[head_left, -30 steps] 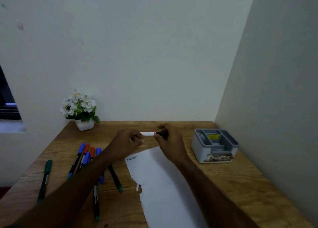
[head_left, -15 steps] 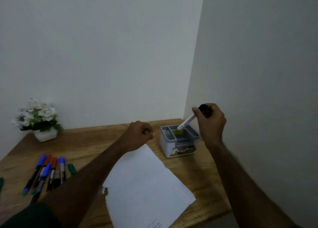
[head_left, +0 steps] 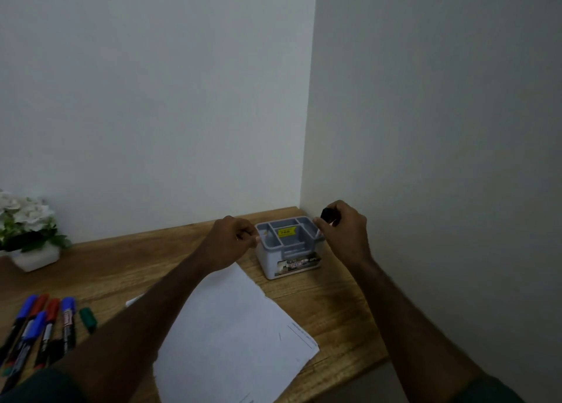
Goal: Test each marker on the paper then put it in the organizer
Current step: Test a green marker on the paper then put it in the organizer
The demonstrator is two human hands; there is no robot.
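Right hand pinches a marker by its black upper end, fingers curled round it. I see the marker tilted, white lower end dipping into the right side of the organizer; can't tell which compartment, hand covers most of the barrel.

Left hand is a loose fist just left of the organizer, knuckles at its left rim. Can't tell if it actually touches the rim or holds anything; the fingers are curled.

Organizer: grey, several compartments, yellow sticker inside the far middle one, printed label on the near face. Sits at the far right of the wooden table, close to the wall corner.

Paper: white sheets lying near and left of the organizer, partly under my left forearm, near corner reaching the table's near edge.

Remaining markers lie in a loose row at the near left: blue caps, red caps, one green cap at the row's right end, rest of that one hidden by the forearm.

Far left: white flowers in a small white pot, against the wall.
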